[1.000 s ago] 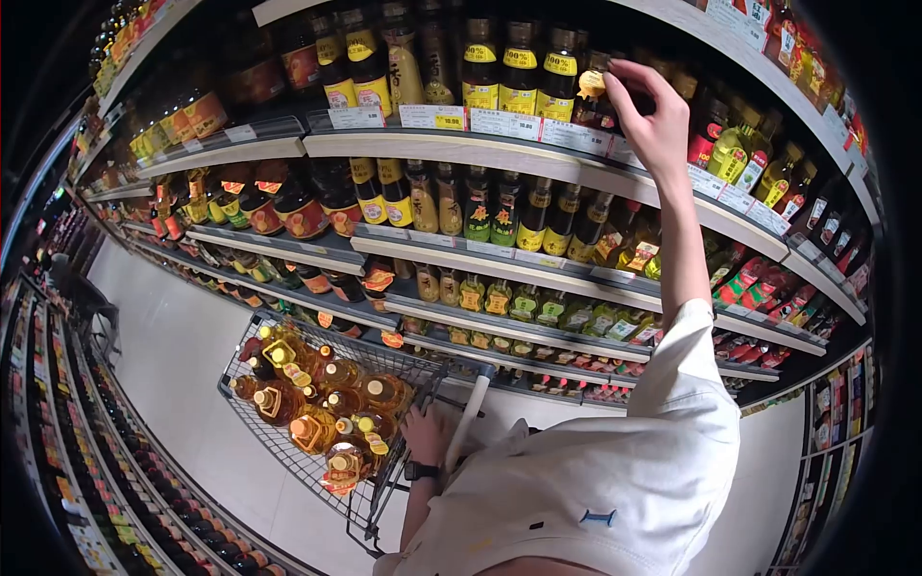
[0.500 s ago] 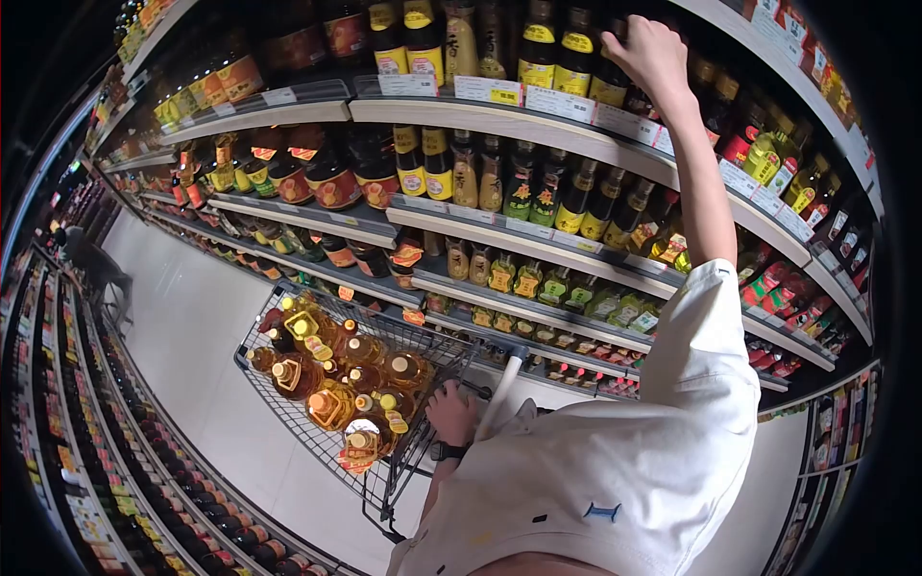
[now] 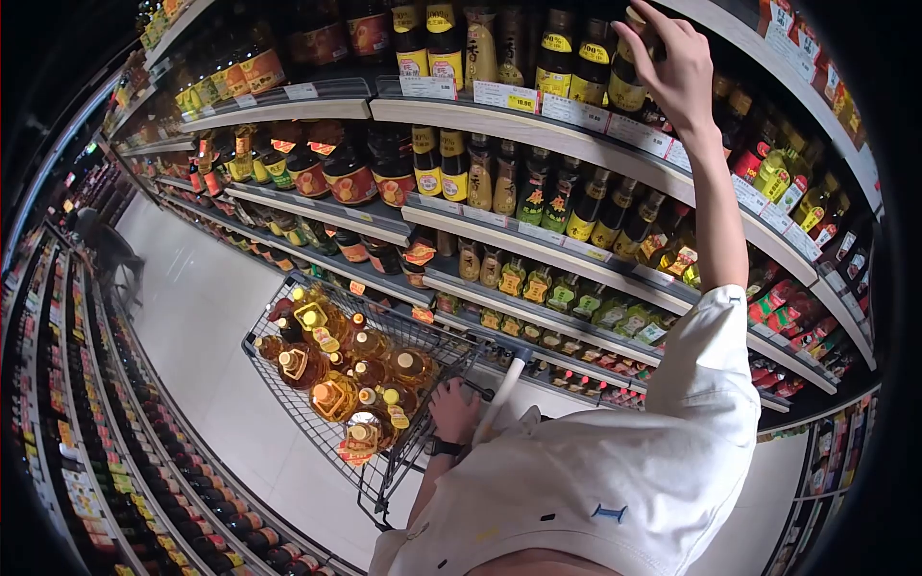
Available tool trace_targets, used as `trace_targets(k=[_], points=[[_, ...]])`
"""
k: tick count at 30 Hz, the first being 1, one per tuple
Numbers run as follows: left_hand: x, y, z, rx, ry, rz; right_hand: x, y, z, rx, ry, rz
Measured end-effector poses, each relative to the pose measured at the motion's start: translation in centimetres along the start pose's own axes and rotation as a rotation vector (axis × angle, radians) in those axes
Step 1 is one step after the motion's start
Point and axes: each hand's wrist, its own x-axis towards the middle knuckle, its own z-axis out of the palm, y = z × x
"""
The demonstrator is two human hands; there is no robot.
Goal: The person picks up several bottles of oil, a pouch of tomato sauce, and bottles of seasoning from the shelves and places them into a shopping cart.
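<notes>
My right hand (image 3: 680, 72) is raised at the top shelf, thumb and fingers spread apart around the cap end of a dark bottle with a yellow label (image 3: 626, 84). The thumb lies in front of the bottle's neck, and the other fingers reach past its top. Similar yellow-labelled bottles (image 3: 591, 62) stand upright just left of it. Low down, my left hand (image 3: 455, 411) is closed over the back edge of a shopping cart (image 3: 317, 427), close to its pale handle (image 3: 501, 396). Large bottles of golden oil (image 3: 333, 398) fill much of the cart.
Tiered shelves with pale front edges (image 3: 538, 134) curve across the view, carrying bottles, jars and price tags. Opposite runs another shelf row of dark bottles (image 3: 206, 523). Tiled aisle floor (image 3: 192, 288) lies between them. Far along the aisle is a person in dark clothing (image 3: 101, 240).
The fingers of my right hand have spread from a curled shape at the top-shelf bottle. The view has shifted slightly. My left hand stays on the cart.
</notes>
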Motion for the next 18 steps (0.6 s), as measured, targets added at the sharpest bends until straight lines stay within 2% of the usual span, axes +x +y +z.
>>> trace_targets(k=[1,2,4,5,6,8,10,11,12,13,14,15,18], points=[[0.2,0.1,0.0,0.004,-0.022,-0.001,0.4,-1.0,-1.1,-0.050,0.075,-0.148],[0.6,0.9,-1.3,0.003,-0.023,-0.014,0.1,-0.4,-0.8,0.002,0.159,-0.209],[2.6,3.0,-4.7,-0.197,0.073,0.054,-1.1,-2.2,-2.9,0.119,0.151,-0.224],[3.6,4.6,-7.1,-0.438,0.085,0.137,-2.0,-3.1,-3.5,0.298,0.169,-0.173],[4.5,6.4,-9.8,-0.678,0.101,0.215,-3.2,-4.0,-3.9,0.479,0.183,-0.114],[4.9,10.1,-14.2,-1.192,-0.017,0.269,-5.9,-6.3,-4.0,0.883,0.106,0.066],[5.3,12.8,-16.4,-1.591,-0.017,0.529,-7.8,-11.3,-4.8,1.432,-0.133,0.542],[4.7,14.1,-17.3,-1.593,-0.007,0.494,-8.7,-13.4,-4.8,1.553,-0.280,0.673],[3.9,14.9,-17.6,-1.706,-0.107,0.415,-9.7,-15.2,-4.7,1.670,-0.434,0.797],[3.0,15.6,-17.8,-1.820,-0.200,0.323,-11.0,-16.8,-4.2,1.702,-0.509,0.838],[2.1,16.0,-17.7,-2.037,-0.403,0.182,-12.2,-18.4,-3.4,1.732,-0.581,0.868],[1.3,16.4,-17.3,-1.955,-0.259,0.184,-12.8,-19.9,-2.9,1.747,-0.579,0.890],[-0.2,14.8,-16.0,-2.032,-0.193,0.101,-14.2,-22.8,-1.4,1.925,-0.718,0.971]])
